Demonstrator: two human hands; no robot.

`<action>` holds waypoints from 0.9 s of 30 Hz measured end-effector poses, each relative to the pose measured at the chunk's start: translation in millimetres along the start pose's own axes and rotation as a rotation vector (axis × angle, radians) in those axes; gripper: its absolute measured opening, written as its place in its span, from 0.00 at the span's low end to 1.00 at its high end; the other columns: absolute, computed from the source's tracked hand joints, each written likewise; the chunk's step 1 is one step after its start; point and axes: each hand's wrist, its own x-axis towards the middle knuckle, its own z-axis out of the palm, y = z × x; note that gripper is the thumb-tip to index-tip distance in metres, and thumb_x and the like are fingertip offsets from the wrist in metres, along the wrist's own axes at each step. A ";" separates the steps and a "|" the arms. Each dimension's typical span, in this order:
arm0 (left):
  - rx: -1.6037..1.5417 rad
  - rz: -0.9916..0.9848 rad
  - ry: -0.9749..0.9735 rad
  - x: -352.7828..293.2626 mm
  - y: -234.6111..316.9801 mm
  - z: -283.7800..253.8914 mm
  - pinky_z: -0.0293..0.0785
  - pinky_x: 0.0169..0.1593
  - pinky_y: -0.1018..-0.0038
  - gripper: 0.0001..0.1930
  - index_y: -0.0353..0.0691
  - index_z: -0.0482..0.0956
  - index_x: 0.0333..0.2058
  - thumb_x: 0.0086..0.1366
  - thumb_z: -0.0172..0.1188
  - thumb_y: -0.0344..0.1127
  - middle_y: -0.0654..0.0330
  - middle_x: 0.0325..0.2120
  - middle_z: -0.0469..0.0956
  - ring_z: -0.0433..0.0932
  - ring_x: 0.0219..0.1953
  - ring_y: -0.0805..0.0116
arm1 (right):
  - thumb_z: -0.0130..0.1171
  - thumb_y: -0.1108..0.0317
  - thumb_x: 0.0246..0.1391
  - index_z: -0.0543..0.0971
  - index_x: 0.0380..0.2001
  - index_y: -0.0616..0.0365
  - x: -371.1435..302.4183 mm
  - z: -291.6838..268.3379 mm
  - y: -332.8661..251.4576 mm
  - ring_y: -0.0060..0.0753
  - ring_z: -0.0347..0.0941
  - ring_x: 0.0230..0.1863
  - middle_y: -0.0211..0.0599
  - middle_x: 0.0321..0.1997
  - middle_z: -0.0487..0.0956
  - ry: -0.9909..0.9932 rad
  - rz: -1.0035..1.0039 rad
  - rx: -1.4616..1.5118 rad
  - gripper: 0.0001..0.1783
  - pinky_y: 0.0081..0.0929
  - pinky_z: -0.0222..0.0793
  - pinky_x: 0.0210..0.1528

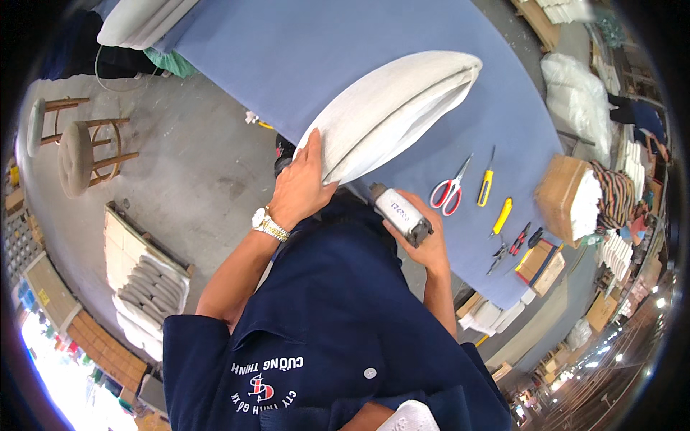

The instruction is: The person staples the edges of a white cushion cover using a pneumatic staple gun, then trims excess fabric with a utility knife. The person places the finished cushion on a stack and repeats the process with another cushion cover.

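A pale grey-white upholstered pad [388, 108], curved and seamed along its side, is tilted on edge over the blue-grey table [266, 57]. My left hand [303, 183] grips its near left end, with the thumb low and fingers up along the fabric. Close to the pad's near end, but apart from it, my right hand [425, 244] is wrapped round a white and dark staple gun [399, 214]. The tool's front end is only partly visible. Red-and-white scissors [450, 191] lie on the table to the right of the tool.
Right of the scissors lie a yellow screwdriver [486, 185], a yellow utility knife [503, 215], pliers [498, 256] and a small open box [537, 262]. A cardboard box [559, 192] stands past the table's right edge. Stools [76, 158] and stacked pads [149, 291] are at left.
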 end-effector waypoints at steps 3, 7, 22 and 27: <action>0.008 -0.022 -0.028 0.0 8.4 -2.4 0.78 0.53 0.49 0.50 0.29 0.50 0.71 0.57 0.71 0.39 0.30 0.61 0.70 0.78 0.54 0.33 | 0.74 0.68 0.47 0.78 0.56 0.62 6.5 -8.2 36.2 0.53 0.79 0.55 0.51 0.54 0.81 0.126 0.198 -0.281 0.32 0.40 0.73 0.59; 0.031 0.033 0.059 -4.2 2.3 12.5 0.79 0.52 0.49 0.50 0.30 0.51 0.70 0.57 0.72 0.40 0.33 0.60 0.72 0.79 0.51 0.33 | 0.71 0.63 0.54 0.68 0.67 0.64 35.3 0.1 94.4 0.57 0.74 0.61 0.58 0.62 0.74 0.274 0.278 -0.370 0.40 0.40 0.70 0.63; 0.018 -0.109 -0.228 -8.8 27.0 2.1 0.66 0.67 0.43 0.57 0.40 0.48 0.75 0.60 0.66 0.66 0.40 0.74 0.52 0.58 0.71 0.29 | 0.71 0.66 0.57 0.71 0.60 0.75 191.5 0.2 25.4 0.47 0.78 0.57 0.54 0.57 0.78 0.460 0.351 1.078 0.33 0.47 0.78 0.55; -0.105 0.219 0.162 14.8 50.1 22.3 0.46 0.75 0.42 0.55 0.33 0.47 0.75 0.67 0.50 0.74 0.39 0.76 0.44 0.40 0.77 0.32 | 0.69 0.65 0.59 0.70 0.62 0.72 192.5 15.2 -13.6 0.42 0.77 0.58 0.49 0.59 0.78 0.419 0.086 0.988 0.33 0.39 0.73 0.61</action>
